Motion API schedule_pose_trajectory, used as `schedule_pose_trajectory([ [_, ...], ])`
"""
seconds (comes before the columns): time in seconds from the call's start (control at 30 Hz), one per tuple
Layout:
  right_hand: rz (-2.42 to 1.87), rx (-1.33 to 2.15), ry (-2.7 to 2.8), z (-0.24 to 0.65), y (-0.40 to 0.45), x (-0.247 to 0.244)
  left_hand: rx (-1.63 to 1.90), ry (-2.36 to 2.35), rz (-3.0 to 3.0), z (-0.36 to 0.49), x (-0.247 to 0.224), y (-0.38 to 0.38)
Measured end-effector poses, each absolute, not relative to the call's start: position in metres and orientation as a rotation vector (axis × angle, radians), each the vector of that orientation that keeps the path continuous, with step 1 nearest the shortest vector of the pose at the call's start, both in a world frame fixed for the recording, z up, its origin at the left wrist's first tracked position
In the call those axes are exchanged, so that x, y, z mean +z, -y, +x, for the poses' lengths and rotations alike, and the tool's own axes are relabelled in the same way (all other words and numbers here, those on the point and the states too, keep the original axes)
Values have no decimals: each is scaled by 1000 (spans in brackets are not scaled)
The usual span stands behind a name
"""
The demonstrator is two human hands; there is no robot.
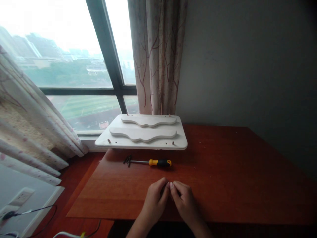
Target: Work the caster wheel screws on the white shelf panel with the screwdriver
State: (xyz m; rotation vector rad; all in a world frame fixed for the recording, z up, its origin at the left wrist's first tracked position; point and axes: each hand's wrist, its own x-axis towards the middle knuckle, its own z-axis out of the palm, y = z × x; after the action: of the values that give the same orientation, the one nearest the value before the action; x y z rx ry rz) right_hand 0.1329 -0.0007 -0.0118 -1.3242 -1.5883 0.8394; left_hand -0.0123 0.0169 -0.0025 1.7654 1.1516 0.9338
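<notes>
My left hand (156, 196) and my right hand (183, 198) meet over the near edge of the table, both closed with the fingers curled in. Thumbs and fingertips come together at the middle; whether something small is pinched there, I cannot make out. Beyond them lies a screwdriver (160, 163) with a yellow and black handle, its shaft pointing left. Several dark screws (128, 161) are bunched at its tip. Farther back, a white board (146, 145) with short wooden dowels standing in it carries two white wavy-edged pieces (143, 134), lying flat.
The reddish-brown table (235, 175) reaches far to the right, up to a grey wall (235, 66). The board overhangs the table's left side near the window (74, 49) and curtains (158, 59). A plug with a cable (10, 215) sits in a socket at lower left.
</notes>
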Motion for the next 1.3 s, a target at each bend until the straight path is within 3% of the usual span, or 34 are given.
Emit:
schedule_pose_trajectory([
  [1.3,-1341,865,1584,134,0,-17,945,-1162,1770,-12,-2,-18],
])
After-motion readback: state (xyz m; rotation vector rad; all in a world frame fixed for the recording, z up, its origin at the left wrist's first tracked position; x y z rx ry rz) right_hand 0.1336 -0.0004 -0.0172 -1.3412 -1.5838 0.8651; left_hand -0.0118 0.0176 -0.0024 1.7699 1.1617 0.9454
